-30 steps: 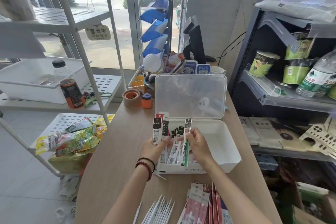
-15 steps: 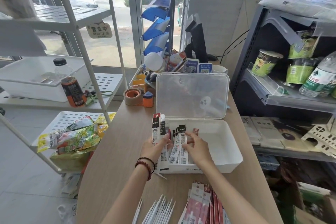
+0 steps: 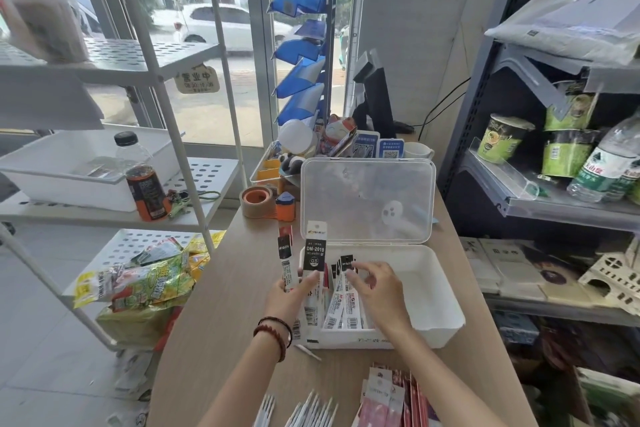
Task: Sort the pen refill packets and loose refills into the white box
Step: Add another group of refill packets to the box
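The left hand (image 3: 289, 295) has its grip closed around a few upright refill packets (image 3: 314, 255), thumb and fingers pinching their lower halves at the near-left corner of the white box (image 3: 433, 291). The tallest packet, with a black label reading DM-2018 and 0.5, stands straight up above this grip; a narrower black-and-red packet stands just to its left, touching it.

The right hand (image 3: 375, 286) hovers just right of the left one, over the left part of the box, fingers loosely curled and partly open. Its fingertips touch the black top of a packet in the row of packets (image 3: 341, 305) that leans inside the box; whether it actually pinches that packet cannot be told. This row lies between and below the two hands, barcodes facing up. To the right of the right hand the box's floor is bare, and beyond both hands the clear lid (image 3: 367, 199) stands open and upright.

Nearer the person than both grips, on the wooden bench (image 3: 221, 315), lie loose white refills (image 3: 311, 409) and, right of them, a stack of pink and red packets (image 3: 384, 399). One single refill (image 3: 308, 352) lies just below the left wrist, beside the box's front wall.
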Demonstrator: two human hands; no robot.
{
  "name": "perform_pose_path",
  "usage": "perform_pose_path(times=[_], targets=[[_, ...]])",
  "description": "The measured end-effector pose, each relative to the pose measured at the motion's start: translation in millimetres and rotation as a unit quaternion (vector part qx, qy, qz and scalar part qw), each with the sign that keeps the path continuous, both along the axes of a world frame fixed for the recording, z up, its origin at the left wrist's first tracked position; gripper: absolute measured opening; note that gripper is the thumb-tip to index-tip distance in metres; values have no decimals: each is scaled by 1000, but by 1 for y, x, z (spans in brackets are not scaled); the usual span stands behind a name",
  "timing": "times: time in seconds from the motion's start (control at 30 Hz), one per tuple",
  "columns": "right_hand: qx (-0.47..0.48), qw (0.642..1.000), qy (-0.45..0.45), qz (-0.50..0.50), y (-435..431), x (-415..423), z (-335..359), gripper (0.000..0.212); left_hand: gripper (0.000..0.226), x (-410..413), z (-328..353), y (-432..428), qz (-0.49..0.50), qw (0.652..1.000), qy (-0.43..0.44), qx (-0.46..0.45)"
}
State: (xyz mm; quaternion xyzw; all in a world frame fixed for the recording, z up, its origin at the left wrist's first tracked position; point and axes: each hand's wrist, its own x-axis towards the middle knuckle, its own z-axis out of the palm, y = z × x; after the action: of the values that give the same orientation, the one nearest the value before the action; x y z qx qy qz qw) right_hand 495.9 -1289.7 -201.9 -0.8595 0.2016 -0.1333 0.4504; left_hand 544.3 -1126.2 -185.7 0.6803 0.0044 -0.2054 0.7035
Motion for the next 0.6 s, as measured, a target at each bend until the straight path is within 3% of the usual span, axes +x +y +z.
perform_pose_path(times=[0.1,0.23,0.6], targets=[[105,990,-11,92,7,-3,18,13,24,1,5,-2,10,1000,-12,0],[217,969,-9,116,15,-5,21,14,17,1,5,-6,-7,998,-51,34],[246,963,11,114,15,-8,17,23,18,4,2,-8,-37,992,-84,87]])
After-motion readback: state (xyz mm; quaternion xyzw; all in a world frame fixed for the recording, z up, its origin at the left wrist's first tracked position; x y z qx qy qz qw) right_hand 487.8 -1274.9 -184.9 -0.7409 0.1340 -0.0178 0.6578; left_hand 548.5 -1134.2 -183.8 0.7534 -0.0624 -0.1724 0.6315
